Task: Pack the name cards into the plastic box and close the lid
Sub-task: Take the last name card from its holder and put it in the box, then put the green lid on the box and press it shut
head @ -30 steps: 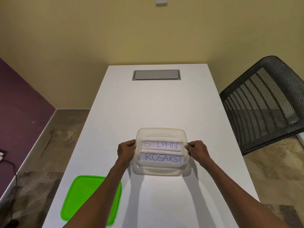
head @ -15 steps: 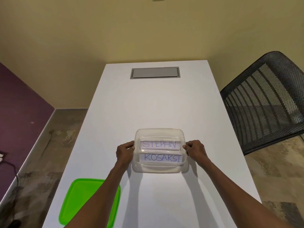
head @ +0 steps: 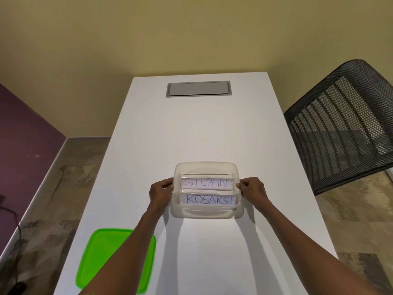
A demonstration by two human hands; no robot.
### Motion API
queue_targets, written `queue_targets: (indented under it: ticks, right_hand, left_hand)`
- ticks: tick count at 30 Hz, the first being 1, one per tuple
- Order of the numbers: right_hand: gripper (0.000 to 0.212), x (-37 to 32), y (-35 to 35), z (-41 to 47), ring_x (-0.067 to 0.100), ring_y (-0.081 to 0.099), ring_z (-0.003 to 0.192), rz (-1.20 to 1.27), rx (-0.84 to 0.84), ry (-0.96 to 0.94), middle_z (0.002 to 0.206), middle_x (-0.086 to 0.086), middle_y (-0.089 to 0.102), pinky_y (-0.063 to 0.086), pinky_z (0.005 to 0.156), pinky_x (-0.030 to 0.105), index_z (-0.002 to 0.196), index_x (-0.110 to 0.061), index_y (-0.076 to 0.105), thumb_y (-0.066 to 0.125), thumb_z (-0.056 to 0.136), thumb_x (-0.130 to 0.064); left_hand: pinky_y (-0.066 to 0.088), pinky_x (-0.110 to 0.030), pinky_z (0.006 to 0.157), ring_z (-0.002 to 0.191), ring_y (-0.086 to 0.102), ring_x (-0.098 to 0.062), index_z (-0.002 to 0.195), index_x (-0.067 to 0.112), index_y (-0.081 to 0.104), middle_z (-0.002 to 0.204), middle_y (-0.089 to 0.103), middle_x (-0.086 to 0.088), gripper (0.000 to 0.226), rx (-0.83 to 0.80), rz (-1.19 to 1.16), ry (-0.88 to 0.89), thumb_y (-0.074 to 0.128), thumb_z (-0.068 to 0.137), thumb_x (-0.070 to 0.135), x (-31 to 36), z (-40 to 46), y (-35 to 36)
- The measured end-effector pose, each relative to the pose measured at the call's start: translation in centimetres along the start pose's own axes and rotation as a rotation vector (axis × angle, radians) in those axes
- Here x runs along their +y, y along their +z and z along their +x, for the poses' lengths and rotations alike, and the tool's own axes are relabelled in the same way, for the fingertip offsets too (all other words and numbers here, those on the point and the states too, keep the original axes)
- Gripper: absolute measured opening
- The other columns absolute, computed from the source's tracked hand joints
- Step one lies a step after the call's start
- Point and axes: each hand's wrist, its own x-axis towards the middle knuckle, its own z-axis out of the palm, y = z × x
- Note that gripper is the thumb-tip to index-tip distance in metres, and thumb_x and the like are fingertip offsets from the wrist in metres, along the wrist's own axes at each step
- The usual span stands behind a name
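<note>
On the white tabletop (head: 197, 128), a clear box (head: 206, 212), lid off. Inside the box, two cards: STEPHN (head: 205, 182) behind, KOSAKSI (head: 209, 200) in front. Left hand (head: 160, 192) gripping the box's left rim, right hand (head: 252, 190) gripping its right rim. Green lid (head: 100, 260) flat, well left of the box and nearer. Black chair (head: 344, 124) far right of the box.

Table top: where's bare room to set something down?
Free: the white table between the grey hatch and the plastic box; also the near-right corner. Crowded: near left, where the green lid lies under the left forearm.
</note>
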Motion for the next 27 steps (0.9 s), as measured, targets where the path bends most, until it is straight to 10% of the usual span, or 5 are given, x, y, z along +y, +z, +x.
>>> queue_targets:
  ticks: [7,12,21,27]
  right_hand:
    - [0.033,0.0,0.2,-0.3,0.023,0.052,0.063,0.021,0.003,0.049,0.061,0.009,0.059,0.041,0.061,0.03,0.07,0.003,0.061,0.063,0.089,-0.024]
    - [0.037,-1.1,0.4,-1.1,0.033,0.058,0.114,-0.01,0.157,0.06,0.121,0.017,0.064,0.044,0.096,0.035,0.119,-0.002,0.063,0.059,0.092,-0.027]
    - [0.017,-7.3,4.9,-6.3,0.018,0.055,0.071,0.128,0.423,-0.314,0.074,0.004,0.061,0.032,0.063,0.02,0.073,-0.01,0.063,0.054,0.087,-0.012]
    - [0.018,-10.9,10.2,-11.3,0.016,0.053,0.067,0.178,0.298,-0.491,0.066,0.0,0.059,0.039,0.062,0.027,0.066,-0.009,0.06,0.06,0.084,-0.007]
  left_hand:
    - [0.049,-0.046,0.1,0.106,0.064,-0.026,0.12,0.01,0.065,0.116,0.069,-0.011,0.031,-0.059,0.019,0.003,0.06,0.09,0.008,0.0,-0.5,-0.9]
    - [0.053,-0.036,0.081,0.082,0.061,-0.026,0.116,0.009,0.066,0.095,0.066,-0.009,0.026,0.007,-0.022,-0.04,0.057,0.092,0.011,-1.4,-1.7,-4.1]
    - [0.049,-0.032,0.068,0.081,0.057,-0.026,0.111,0.002,0.067,0.091,0.063,-0.014,0.023,0.143,-0.064,-0.081,0.052,0.094,0.006,-5.1,-2.6,-12.7]
    - [0.05,-0.045,0.096,0.1,0.063,-0.029,0.112,-0.001,0.068,0.109,0.068,-0.015,0.025,0.224,0.051,-0.042,0.056,0.091,0.004,-7.2,-3.2,-16.5]
